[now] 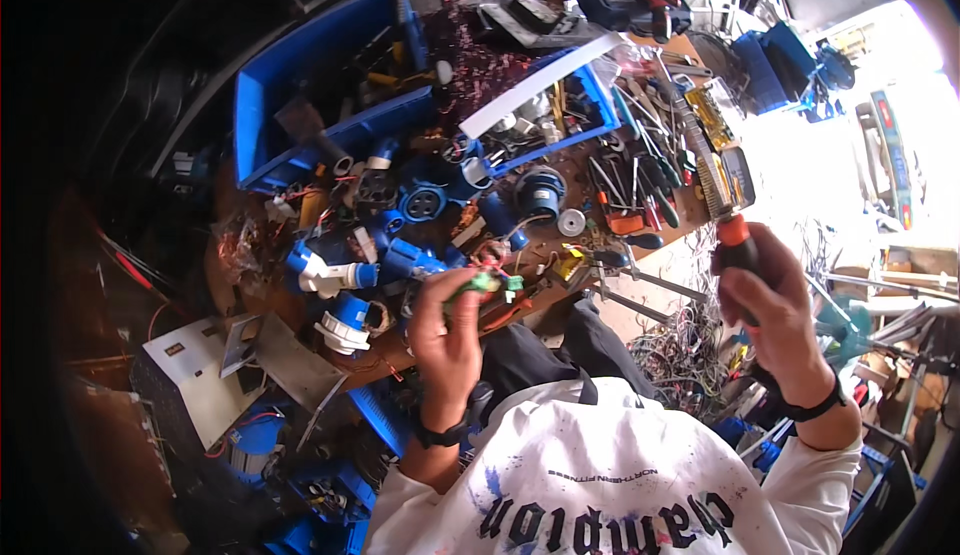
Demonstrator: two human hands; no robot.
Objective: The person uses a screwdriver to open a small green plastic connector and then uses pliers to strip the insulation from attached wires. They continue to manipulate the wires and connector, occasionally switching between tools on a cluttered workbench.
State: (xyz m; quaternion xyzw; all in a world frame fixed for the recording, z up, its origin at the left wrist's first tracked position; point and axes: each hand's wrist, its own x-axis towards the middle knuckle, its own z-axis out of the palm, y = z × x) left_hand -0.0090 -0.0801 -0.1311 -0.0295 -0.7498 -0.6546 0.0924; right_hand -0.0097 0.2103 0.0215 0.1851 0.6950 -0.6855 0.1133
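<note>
My left hand (pixel 447 333) is closed, thumb and fingers pinching a small green part (pixel 487 283) with red wires attached, just above the bench's near edge. Whether it is a circuit board or a terminal block I cannot make out. Out to the right, my right hand (pixel 768 283) wraps round a tool with an orange and black handle (pixel 735 235). A long, ridged metal strip (pixel 690 120) lines up beyond that handle; I cannot tell for sure whether it is the tool's blade. Blue industrial plugs (pixel 412 258) lie left of my left hand.
The wooden bench (pixel 590 170) bears a large blue bin (pixel 250 115), a smaller blue tray (pixel 555 140) of parts, and several pliers and screwdrivers (pixel 640 160). A clamp (pixel 640 290) juts from its near edge. Tangled wires (pixel 670 355) cover the floor at right. A pale metal box (pixel 190 375) stands lower left.
</note>
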